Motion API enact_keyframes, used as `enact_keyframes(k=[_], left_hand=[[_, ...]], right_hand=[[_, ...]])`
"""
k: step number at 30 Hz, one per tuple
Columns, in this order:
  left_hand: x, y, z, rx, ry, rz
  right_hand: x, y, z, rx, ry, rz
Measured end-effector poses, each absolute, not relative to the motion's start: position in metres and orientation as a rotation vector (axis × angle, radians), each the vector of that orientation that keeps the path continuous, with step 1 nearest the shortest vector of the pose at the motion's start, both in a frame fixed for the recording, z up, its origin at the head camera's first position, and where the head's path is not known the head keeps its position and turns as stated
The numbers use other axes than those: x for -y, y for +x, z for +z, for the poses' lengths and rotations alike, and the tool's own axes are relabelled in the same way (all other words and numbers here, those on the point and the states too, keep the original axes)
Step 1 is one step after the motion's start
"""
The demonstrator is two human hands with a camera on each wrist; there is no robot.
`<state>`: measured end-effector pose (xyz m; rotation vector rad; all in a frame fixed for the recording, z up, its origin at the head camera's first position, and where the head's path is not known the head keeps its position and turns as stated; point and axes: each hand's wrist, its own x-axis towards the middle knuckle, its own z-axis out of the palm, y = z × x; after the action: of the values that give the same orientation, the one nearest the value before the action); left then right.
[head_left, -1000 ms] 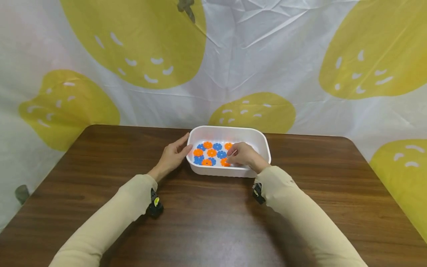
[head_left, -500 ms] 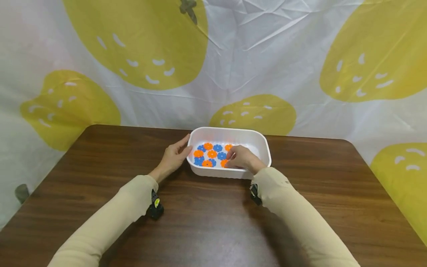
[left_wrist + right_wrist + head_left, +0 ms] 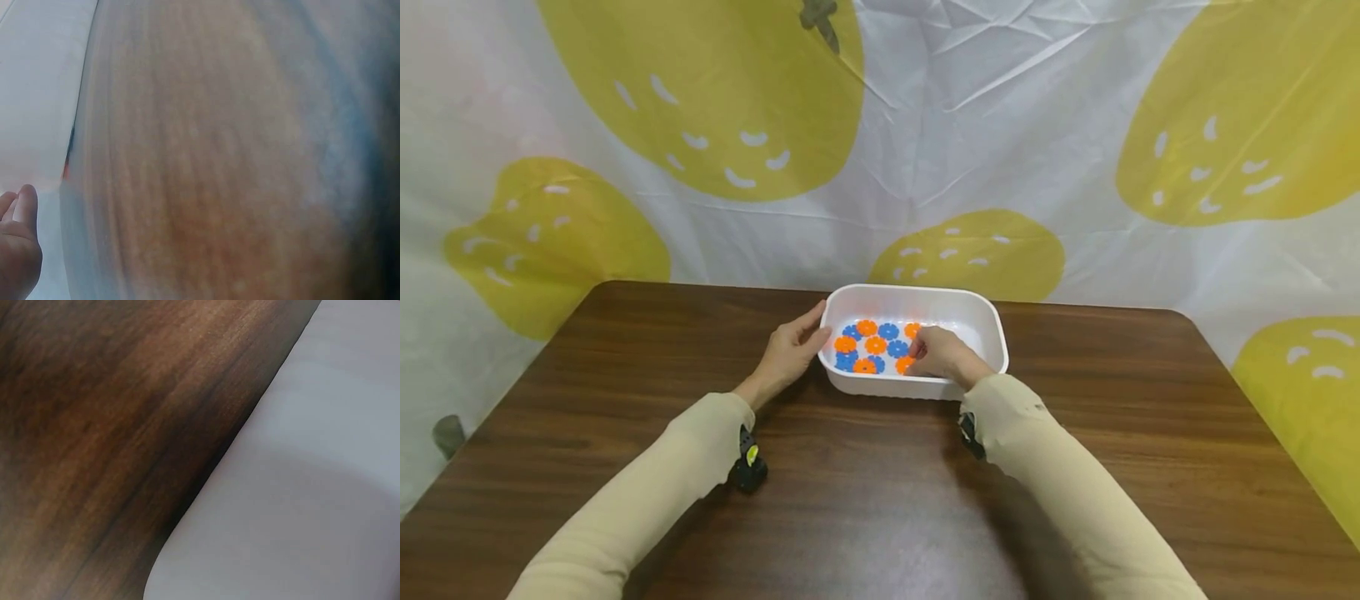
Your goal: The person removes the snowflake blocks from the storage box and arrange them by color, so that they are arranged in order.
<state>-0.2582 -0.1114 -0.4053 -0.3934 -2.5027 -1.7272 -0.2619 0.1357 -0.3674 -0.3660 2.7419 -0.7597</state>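
Observation:
A white plastic tray (image 3: 895, 386) sits at the far side of the table, holding several flower-shaped interlocking discs, among them a blue disc (image 3: 889, 332) and an orange disc (image 3: 876, 345). My left hand (image 3: 786, 352) rests against the tray's left end, its thumb at the rim and its fingers fairly straight along the outer wall. Inside the tray, at its right front, my right hand (image 3: 946, 353) reaches down with bent fingers beside a partly covered orange disc (image 3: 903, 365). Its fingertips are hidden, so I cannot tell whether they pinch a disc. The right wrist view shows the white tray wall (image 3: 281, 506).
The brown wood-grain table (image 3: 850, 500) stretches out in front of the tray and to both sides. Behind it hangs a white cloth (image 3: 985, 150) printed with big yellow fruit. Dark wrist cameras are strapped under both sleeves.
My right hand has shifted slightly left and lower inside the tray, its fingers more bent and hidden now. The left hand and the visible discs stay in place.

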Motion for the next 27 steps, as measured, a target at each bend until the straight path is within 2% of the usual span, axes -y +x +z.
enact_keyframes(k=[11,27], left_hand=[[0.105,-0.235,-0.372,2.506,-0.398,-1.745],[0.109,-0.234,-0.375,2.502,-0.383,-1.782]], right_hand=[[-0.136,-0.263,-0.369,-2.748,-0.373,-0.78],[-0.133,-0.261,-0.37,-2.753,-0.364,-0.847]])
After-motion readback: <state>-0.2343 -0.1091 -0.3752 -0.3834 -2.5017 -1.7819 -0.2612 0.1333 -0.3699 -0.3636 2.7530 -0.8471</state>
